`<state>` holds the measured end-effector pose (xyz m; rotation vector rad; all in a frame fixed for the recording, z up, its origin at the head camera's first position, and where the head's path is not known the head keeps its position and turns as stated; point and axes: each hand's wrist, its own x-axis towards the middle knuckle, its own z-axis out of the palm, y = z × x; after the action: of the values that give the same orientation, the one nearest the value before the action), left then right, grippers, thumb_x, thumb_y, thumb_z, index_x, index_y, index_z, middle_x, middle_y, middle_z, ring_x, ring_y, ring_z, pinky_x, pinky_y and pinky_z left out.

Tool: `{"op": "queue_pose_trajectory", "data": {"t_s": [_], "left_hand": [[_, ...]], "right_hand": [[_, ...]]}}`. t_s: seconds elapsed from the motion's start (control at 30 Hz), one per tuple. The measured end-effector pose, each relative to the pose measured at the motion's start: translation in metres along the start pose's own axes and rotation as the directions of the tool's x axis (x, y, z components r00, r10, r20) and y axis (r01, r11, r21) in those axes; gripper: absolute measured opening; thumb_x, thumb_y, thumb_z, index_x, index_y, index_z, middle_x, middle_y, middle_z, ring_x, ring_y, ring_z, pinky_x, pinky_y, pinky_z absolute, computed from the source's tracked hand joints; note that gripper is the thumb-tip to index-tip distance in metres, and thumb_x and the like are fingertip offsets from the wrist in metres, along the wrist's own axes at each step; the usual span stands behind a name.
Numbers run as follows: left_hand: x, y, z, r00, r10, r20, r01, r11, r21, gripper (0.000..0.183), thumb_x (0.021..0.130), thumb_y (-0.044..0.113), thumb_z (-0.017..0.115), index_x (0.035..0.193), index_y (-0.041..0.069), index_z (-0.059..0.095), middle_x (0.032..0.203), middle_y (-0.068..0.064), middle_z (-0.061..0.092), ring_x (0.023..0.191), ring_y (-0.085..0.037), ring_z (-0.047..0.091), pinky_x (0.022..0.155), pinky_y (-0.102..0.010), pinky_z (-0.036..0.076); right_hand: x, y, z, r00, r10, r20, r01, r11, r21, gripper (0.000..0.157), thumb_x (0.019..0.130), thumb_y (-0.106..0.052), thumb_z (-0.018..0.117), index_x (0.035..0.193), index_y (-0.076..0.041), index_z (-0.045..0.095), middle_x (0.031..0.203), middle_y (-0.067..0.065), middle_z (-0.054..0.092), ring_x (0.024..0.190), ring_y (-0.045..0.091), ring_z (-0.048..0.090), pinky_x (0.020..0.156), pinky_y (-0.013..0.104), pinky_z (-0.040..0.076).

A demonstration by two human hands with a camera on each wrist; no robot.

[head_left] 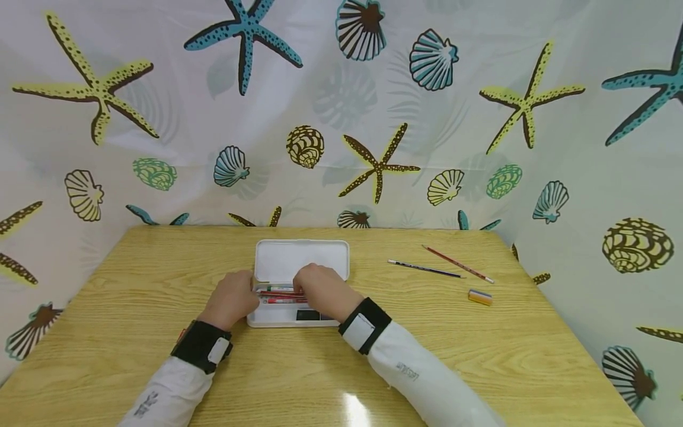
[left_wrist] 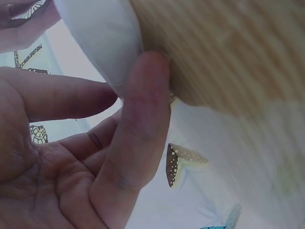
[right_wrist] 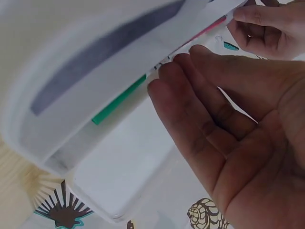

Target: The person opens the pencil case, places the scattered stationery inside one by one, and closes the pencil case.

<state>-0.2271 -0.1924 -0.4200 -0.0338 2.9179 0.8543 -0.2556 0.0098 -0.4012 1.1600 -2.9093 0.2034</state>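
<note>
A white pencil case (head_left: 274,323) lies open on the table, its lid (head_left: 302,254) folded back flat. My left hand (head_left: 232,296) grips the case's left end; in the left wrist view, thumb and finger pinch the white wall (left_wrist: 107,36). My right hand (head_left: 326,289) reaches into the case from the right, thumb and fingertips together at the end of a red pencil (head_left: 280,293), pinching it. A red-and-white pen (head_left: 285,300) and a green stick (right_wrist: 119,100) lie in the same long compartment. Black blocks (head_left: 308,315) sit in the front compartment, partly hidden by the right hand.
On the right of the wooden table (head_left: 427,367) lie a dark striped pencil (head_left: 424,268) and a red pencil (head_left: 459,264), tips apart. A small orange-and-blue block (head_left: 480,297) lies in front of them. A shell-and-starfish cloth (head_left: 320,196) hangs behind the table.
</note>
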Motion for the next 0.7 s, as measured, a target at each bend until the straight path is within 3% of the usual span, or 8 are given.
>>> {"op": "queue_pose_trajectory", "data": {"t_s": [0.2, 0.4, 0.7], "left_hand": [[0.002, -0.001, 0.002, 1.000, -0.003, 0.009, 0.003, 1.000, -0.005, 0.013, 0.086, -0.004, 0.061, 0.098, -0.008, 0.061, 0.081, -0.013, 0.060, 0.063, -0.024, 0.056, 0.053, -0.031, 0.041], [0.003, -0.003, 0.003, 1.000, 0.019, -0.001, -0.019, 1.000, 0.014, 0.008, 0.086, -0.004, 0.060, 0.094, -0.006, 0.060, 0.080, -0.013, 0.060, 0.062, -0.024, 0.055, 0.053, -0.031, 0.041], [0.002, -0.004, 0.002, 1.000, 0.029, -0.005, -0.029, 0.999, 0.015, 0.008, 0.085, -0.005, 0.058, 0.093, -0.005, 0.059, 0.078, -0.012, 0.057, 0.061, -0.024, 0.054, 0.052, -0.031, 0.040]], "right_hand": [[-0.010, 0.008, -0.010, 0.999, 0.042, -0.003, -0.042, 0.994, 0.100, 0.016, 0.097, -0.004, 0.068, 0.107, -0.008, 0.080, 0.104, 0.003, 0.076, 0.095, 0.013, 0.069, 0.082, 0.027, 0.056], [-0.030, 0.021, -0.029, 0.997, 0.058, -0.059, -0.045, 0.977, 0.210, 0.017, 0.096, -0.003, 0.069, 0.110, -0.004, 0.078, 0.100, 0.005, 0.074, 0.087, 0.015, 0.067, 0.077, 0.029, 0.055], [-0.059, 0.039, -0.053, 0.985, 0.104, -0.135, -0.070, 0.969, 0.235, 0.016, 0.094, -0.005, 0.073, 0.109, -0.006, 0.078, 0.099, 0.003, 0.073, 0.089, 0.016, 0.065, 0.081, 0.032, 0.054]]}}
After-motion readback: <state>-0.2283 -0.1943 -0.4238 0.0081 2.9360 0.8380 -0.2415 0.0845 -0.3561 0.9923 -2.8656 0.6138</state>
